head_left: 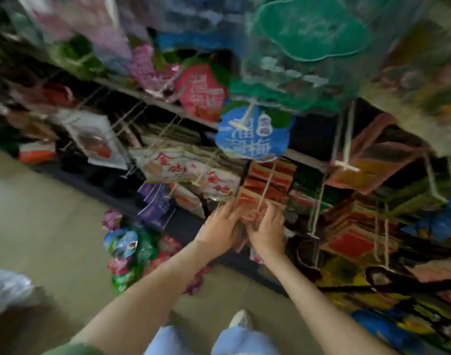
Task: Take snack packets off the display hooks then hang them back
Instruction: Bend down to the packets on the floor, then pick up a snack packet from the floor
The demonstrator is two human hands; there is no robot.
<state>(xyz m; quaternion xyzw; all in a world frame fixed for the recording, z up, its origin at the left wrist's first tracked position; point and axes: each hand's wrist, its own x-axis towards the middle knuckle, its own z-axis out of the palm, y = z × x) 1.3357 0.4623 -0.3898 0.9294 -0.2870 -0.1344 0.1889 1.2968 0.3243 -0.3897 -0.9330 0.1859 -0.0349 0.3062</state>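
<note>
Nearest, open floor (pixel 52 213) lies left of a heap of loose packets (pixel 132 249), then the left hand (pixel 219 226) and right hand (pixel 266 233) clasp a bunch of red snack packets (pixel 253 211) between them at a white hook (pixel 264 190), with a blue packet (pixel 252 134) hanging close above among crowded rows.

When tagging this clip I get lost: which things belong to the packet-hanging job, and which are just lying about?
Job in hand:
left hand, right hand, the red-and-orange packets both are on, the wire hook above them.

Lying about:
blue packet hanging overhead, packet pile on the floor, white bag, white shoe.
</note>
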